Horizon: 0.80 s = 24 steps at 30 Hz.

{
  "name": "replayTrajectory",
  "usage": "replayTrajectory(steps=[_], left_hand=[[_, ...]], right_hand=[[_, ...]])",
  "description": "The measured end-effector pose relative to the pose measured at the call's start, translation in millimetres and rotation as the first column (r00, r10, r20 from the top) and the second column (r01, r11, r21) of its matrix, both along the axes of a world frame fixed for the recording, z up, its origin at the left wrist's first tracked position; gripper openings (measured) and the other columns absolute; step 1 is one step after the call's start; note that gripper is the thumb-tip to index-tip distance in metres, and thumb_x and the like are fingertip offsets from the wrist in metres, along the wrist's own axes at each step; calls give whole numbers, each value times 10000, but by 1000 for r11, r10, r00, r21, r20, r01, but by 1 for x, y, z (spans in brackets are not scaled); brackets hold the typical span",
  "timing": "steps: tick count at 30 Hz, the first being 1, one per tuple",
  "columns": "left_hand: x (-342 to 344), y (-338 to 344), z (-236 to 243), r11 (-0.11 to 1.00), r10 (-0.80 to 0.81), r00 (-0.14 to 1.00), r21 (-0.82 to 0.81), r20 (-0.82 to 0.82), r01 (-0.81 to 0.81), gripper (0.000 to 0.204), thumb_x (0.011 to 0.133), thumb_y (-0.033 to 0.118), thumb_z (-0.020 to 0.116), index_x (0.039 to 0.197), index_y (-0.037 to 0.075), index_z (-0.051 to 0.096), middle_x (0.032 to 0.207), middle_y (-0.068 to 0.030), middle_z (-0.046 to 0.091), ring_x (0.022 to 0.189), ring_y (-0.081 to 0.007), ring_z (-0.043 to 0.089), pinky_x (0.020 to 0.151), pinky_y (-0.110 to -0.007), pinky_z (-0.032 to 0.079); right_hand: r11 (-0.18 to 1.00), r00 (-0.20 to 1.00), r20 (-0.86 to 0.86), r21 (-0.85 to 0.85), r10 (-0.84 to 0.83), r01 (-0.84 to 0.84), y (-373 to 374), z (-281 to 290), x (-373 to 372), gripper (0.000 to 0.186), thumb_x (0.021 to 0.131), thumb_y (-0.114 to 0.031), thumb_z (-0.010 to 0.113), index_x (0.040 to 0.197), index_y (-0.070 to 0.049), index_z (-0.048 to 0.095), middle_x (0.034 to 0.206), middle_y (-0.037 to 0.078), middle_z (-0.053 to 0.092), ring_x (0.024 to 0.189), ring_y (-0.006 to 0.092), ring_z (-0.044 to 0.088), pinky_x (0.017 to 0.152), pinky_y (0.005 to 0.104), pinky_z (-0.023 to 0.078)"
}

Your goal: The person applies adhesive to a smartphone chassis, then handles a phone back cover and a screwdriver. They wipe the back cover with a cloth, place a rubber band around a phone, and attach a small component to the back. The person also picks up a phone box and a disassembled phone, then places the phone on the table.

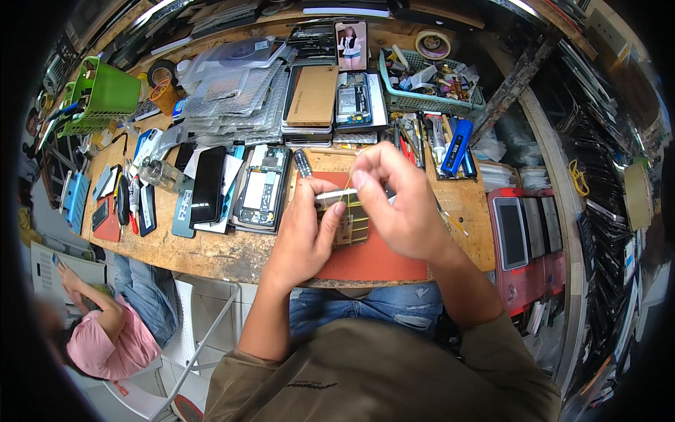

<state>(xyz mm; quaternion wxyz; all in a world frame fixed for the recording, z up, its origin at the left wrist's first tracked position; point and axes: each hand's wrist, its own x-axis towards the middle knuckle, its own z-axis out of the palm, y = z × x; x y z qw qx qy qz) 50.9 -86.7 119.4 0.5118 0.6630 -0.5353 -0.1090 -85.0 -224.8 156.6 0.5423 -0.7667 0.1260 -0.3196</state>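
Observation:
Over the red-orange mat (394,264), my left hand (304,235) is closed around a slim, phone-like slab (358,231), tilted with its pale edge up. Several thin yellow bands cross its dark face. Thumb and fingers of my right hand (397,200) are pinched at the slab's upper edge, on a thin yellow rubber band (346,184) stretched up from it. My fingers hide part of the slab. Left of my left hand lies an opened phone (261,188) with its inner parts showing, beside a black-screened phone (209,184).
Bubble-wrap sleeves (235,95) and a brown box (313,95) are stacked at the back, near a propped-up phone (351,46). A teal basket (429,102) holds small parts. Blue tool (457,146) and a red case (527,246) stand right. A seated person (116,334) is at left.

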Motion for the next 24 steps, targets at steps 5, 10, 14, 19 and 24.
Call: replayTrajectory(steps=[5,10,14,19,24], left_hand=[[9,16,-17,997,-26,994,-80,-103,18,244,1111,169,535,1268,-14,503,1118,-155,594,1048,-265,603,958,-379,481],[30,38,-50,963,39,819,-197,-573,-184,263,1145,160,484,1371,32,445,1137,-49,610,999,-92,560,900,-263,468],[41,44,-61,945,72,806,-219,-587,-244,303,1135,140,513,1411,30,453,1244,-71,625,1082,-107,587,957,-273,473],[39,44,-56,928,134,856,-239,-500,-285,279,1104,94,572,1357,-10,517,1265,-100,641,1117,-127,607,1005,-286,484],[36,38,-40,945,39,873,-266,-486,-190,241,1053,75,674,1266,13,577,1161,-58,636,1057,-105,598,930,-271,493]], right_hand=[[966,948,-317,247,2,80,-19,-41,2,92,1064,-83,623,1032,-7,663,843,-54,646,734,7,545,619,209,415],[898,874,-381,-421,-303,128,32,-98,-25,85,969,-143,673,962,-62,648,857,134,686,814,356,691,693,468,515],[809,868,-342,-578,-360,107,48,-108,-27,88,956,-154,690,958,-78,646,921,111,675,907,343,683,764,473,516],[927,908,-360,-368,-216,74,34,-92,-28,173,964,-109,700,1119,-33,682,951,106,670,882,296,683,804,420,537],[993,974,-206,-47,97,-109,22,-79,-23,399,981,-76,697,1355,43,629,1141,116,673,969,196,649,863,343,527]])
